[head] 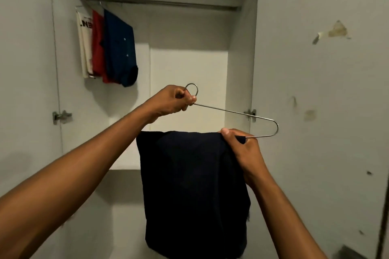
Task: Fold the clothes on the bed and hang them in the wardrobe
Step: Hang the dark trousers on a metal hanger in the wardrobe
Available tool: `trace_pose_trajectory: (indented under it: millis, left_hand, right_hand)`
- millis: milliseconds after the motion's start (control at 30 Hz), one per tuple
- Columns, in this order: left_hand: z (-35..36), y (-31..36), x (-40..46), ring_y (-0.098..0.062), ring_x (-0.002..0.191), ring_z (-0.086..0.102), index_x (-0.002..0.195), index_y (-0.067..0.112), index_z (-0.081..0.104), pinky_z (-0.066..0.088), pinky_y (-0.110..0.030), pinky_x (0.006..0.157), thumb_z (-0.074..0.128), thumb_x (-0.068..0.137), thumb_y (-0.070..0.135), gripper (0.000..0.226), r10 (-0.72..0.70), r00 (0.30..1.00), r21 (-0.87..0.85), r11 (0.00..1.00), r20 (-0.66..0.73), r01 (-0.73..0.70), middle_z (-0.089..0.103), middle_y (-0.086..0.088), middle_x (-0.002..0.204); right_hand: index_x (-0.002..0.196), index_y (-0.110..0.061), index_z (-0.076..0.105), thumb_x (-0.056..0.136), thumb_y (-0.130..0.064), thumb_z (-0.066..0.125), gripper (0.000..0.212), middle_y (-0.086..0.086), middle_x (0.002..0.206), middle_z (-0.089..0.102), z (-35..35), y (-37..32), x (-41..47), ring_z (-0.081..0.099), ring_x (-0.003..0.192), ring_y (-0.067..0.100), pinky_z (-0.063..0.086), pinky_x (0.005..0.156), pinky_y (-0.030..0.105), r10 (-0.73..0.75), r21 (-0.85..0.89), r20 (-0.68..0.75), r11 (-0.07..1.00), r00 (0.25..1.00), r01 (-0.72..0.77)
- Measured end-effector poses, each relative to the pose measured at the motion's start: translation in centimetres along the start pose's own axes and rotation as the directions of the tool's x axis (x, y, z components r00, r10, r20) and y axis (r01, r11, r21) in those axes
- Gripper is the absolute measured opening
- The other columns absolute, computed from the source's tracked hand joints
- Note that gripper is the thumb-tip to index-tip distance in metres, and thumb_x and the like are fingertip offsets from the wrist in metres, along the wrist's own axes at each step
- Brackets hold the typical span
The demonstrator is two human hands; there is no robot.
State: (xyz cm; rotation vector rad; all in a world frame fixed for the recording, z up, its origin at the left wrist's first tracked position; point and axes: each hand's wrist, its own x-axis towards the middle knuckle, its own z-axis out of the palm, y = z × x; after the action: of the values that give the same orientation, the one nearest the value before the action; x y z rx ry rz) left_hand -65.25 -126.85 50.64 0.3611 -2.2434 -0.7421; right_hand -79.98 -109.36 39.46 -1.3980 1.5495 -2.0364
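Facing the open wardrobe (189,69) in the head view, we hold a metal hanger (235,111) in front of it with both hands. Our left hand (174,101), just above frame centre, has its fingers curled round the base of the hanger's hook, whose loop rises at 12 o'clock from the fist. Our right hand (242,149), at 4 o'clock from the left, pinches the top edge of a dark folded garment (193,191) against the hanger's lower bar, thumb on top. The garment is draped over that bar and hangs straight down toward 6 o'clock. The hanger is tilted, its upper wire sloping down to a rounded bend at 3 o'clock, beyond the right hand.

At 10 o'clock, three garments hang from the wardrobe rail (160,3) against the left wall: a white one with black lettering (84,44), a red one (97,46) and a blue shirt (120,48), side by side and overlapping. The wardrobe's left door (27,59) and right door (315,80) stand open at 9 and 3 o'clock; the right door bears scuffed patches.
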Motion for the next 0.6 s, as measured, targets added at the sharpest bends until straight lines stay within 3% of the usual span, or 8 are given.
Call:
trace_pose_trajectory:
  millis: [100,200,300,433,533,600]
  left_hand:
    - [-1.1,-2.7,6.4,-0.011,0.063,0.046,0.086,0.015,0.068,0.037,-0.025,0.058,0.06,0.098,0.04,0.029,0.036,0.999,0.04,0.999,0.018,-0.036,0.057,0.001,0.069]
    - [-2.5,-5.3,13.2,-0.013,0.07,0.046,0.104,0.009,0.068,0.039,-0.026,0.063,0.058,0.1,0.036,0.029,0.068,0.995,0.036,0.997,0.077,-0.071,0.054,0.0,0.077]
    - [-4.0,-8.6,19.7,-0.013,0.079,0.047,0.12,0.013,0.065,0.04,-0.028,0.069,0.061,0.099,0.02,0.022,0.156,0.979,-0.016,0.988,0.131,-0.155,0.055,-0.004,0.087]
    - [-4.5,-12.5,27.3,-0.005,0.088,0.061,0.1,0.02,0.074,0.046,-0.024,0.072,0.059,0.1,0.015,0.016,0.278,0.959,0.054,0.958,0.053,-0.28,0.072,0.005,0.1]
    - [-4.8,-14.2,33.8,0.01,0.073,0.059,0.093,0.021,0.073,0.043,-0.017,0.067,0.062,0.098,0.018,0.013,0.418,0.908,0.262,0.88,-0.037,-0.395,0.068,0.016,0.084]
    - [-5.2,-15.3,38.6,0.006,0.069,0.057,0.092,0.021,0.073,0.04,-0.022,0.066,0.064,0.096,0.02,0.01,0.555,0.826,0.419,0.777,-0.101,-0.471,0.061,0.018,0.077]
  right_hand:
    - [0.078,-0.015,0.072,0.096,-0.033,0.063,0.026,-0.005,0.071,0.069,0.7,0.4,6.2,0.064,0.067,0.005,0.048,0.061,0.018,-0.08,0.003,-0.03,0.997,0.996,0.08]
    - [0.083,-0.007,0.073,0.094,-0.031,0.065,0.028,0.0,0.068,0.07,1.5,0.6,12.8,0.064,0.061,0.004,0.051,0.056,0.018,-0.109,0.003,-0.098,0.994,0.989,0.11]
    - [0.08,-0.003,0.071,0.094,-0.03,0.067,0.031,0.0,0.063,0.066,2.2,1.4,19.2,0.061,0.053,0.002,0.049,0.053,0.017,-0.149,-0.016,-0.169,0.989,0.974,0.148]
    - [0.083,0.001,0.069,0.093,-0.036,0.066,0.039,0.006,0.068,0.066,3.0,3.0,26.8,0.062,0.063,0.017,0.051,0.063,0.032,-0.195,-0.064,-0.204,0.981,0.959,0.185]
    - [0.083,-0.002,0.07,0.094,-0.039,0.064,0.039,0.002,0.065,0.066,3.4,3.8,33.1,0.062,0.059,0.013,0.051,0.056,0.025,-0.223,-0.117,-0.255,0.973,0.941,0.199]
    - [0.082,-0.004,0.07,0.094,-0.04,0.064,0.038,0.005,0.067,0.067,3.4,4.4,37.4,0.063,0.063,0.017,0.05,0.057,0.027,-0.258,-0.13,-0.287,0.965,0.923,0.229]
